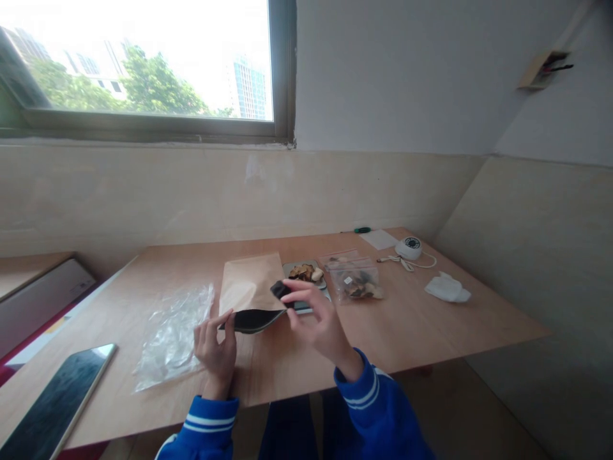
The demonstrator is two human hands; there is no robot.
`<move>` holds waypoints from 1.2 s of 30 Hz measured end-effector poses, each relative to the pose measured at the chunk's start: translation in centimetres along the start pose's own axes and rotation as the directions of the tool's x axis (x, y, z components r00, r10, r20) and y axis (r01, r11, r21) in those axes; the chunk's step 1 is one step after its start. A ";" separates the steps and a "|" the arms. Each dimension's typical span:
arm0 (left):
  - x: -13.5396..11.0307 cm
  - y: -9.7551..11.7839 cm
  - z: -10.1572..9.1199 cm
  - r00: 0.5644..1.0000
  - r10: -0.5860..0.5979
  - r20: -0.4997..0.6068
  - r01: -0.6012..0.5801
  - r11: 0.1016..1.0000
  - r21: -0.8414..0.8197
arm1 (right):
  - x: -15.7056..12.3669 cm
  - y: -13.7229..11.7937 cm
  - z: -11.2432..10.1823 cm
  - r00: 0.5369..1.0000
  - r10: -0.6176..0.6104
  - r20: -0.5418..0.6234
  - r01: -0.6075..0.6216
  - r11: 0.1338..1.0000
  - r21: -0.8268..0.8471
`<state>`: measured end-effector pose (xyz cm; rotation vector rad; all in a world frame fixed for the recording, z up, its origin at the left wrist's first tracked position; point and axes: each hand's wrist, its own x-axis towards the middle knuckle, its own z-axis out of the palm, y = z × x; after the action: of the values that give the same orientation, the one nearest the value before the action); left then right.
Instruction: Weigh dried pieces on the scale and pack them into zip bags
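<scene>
My left hand (216, 345) pinches the left edge of a brown paper bag (249, 278) at its mouth. The mouth gapes toward me and looks dark inside. At the mouth's right corner is my right hand (316, 319), its fingers closed around a small black piece (280, 289) whose kind I cannot make out. Its lower fingertips seem to touch the bag's edge. Just behind that hand, brown and pale dried slices (306, 273) lie on a small scale (327, 294), partly hidden by my fingers.
Right of the scale lie clear zip bags (357, 281) with dried pieces. Farther right are a white camera (409, 247) with its cable and a crumpled white tissue (447, 288). A screwdriver (363, 230) and paper (379, 239) lie behind. Left are clear plastic (172, 332) and a phone (60, 402).
</scene>
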<state>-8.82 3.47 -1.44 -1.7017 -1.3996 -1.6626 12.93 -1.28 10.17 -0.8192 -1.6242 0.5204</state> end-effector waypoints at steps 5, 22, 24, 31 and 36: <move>0.1 0.0 0.2 1.000 -0.014 0.001 0.014 1.000 -0.007 | 1.0 5.5 -2.1 0.977 0.082 -0.196 -0.106 0.987 -0.117; 0.5 0.4 0.2 1.000 0.003 0.031 -0.003 1.000 -0.007 | 0.4 14.2 0.8 0.982 0.063 0.180 0.030 0.881 -0.473; 0.7 0.6 0.2 1.000 -0.001 0.030 0.001 1.000 0.008 | 0.3 14.5 0.8 0.983 0.047 0.176 0.046 0.872 -0.487; 0.9 0.8 0.1 0.998 -0.029 0.050 0.028 1.000 0.006 | 0.1 13.9 -0.1 1.000 0.017 0.010 -0.010 0.872 -0.490; 0.7 0.6 0.3 0.997 -0.022 0.068 0.022 1.000 -0.001 | -0.3 13.7 -0.8 0.996 0.031 -0.081 -0.065 0.882 -0.467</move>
<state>-8.32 3.70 -0.69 -1.7648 -1.4535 -1.6324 16.82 7.42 0.26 -1.2259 -1.6902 0.1201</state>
